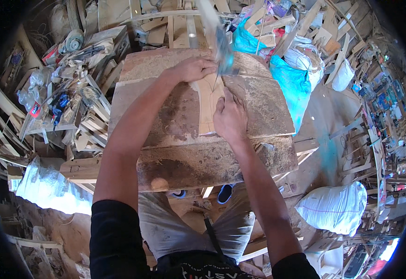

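Pale board (206, 111), curved, dark-lined; my left hand (191, 69) and right hand (231, 115) at its edges, whether pinching I can't tell; dusty tabletop (269, 109) stretches either side.

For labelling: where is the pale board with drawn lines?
Above centre in the head view, the board lies on the worktable, left hand at its far end, right hand along its right edge.
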A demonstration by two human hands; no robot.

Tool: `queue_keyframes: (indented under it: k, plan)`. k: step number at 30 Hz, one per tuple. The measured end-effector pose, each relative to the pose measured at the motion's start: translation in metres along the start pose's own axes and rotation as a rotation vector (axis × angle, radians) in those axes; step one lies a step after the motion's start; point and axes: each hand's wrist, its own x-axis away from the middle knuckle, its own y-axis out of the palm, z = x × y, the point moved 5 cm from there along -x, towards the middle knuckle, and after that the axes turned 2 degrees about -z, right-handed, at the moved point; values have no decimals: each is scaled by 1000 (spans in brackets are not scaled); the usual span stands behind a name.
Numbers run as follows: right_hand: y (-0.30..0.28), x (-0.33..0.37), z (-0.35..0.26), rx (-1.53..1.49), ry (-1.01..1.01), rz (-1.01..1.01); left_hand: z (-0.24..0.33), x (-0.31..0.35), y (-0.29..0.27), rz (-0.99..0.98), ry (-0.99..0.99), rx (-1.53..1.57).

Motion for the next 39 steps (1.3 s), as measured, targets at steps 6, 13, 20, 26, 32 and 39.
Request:
queue_keyframes:
  k: [6, 13, 20, 26, 32, 39]
  plan:
    - [-10, -19, 17, -32, -197, -144, 0, 22, -3, 74, -53, -212]
    - [-10, -45, 41, -61, -394, -167, 28, 46, -15, 146, -325, -188]
    - [-11, -68, 57, -70, -399, -238, 41, 67, -11, 242, -576, -287]
    - [-9, -73, 58, -80, -493, -177, 43, 72, -17, 282, -592, -234]
    - [-7, -74, 55, -86, -482, -202, 31, 65, -14, 275, -507, -264]
    - [-7, -71, 51, -75, -463, -205, 23, 56, -16, 263, -442, -238]
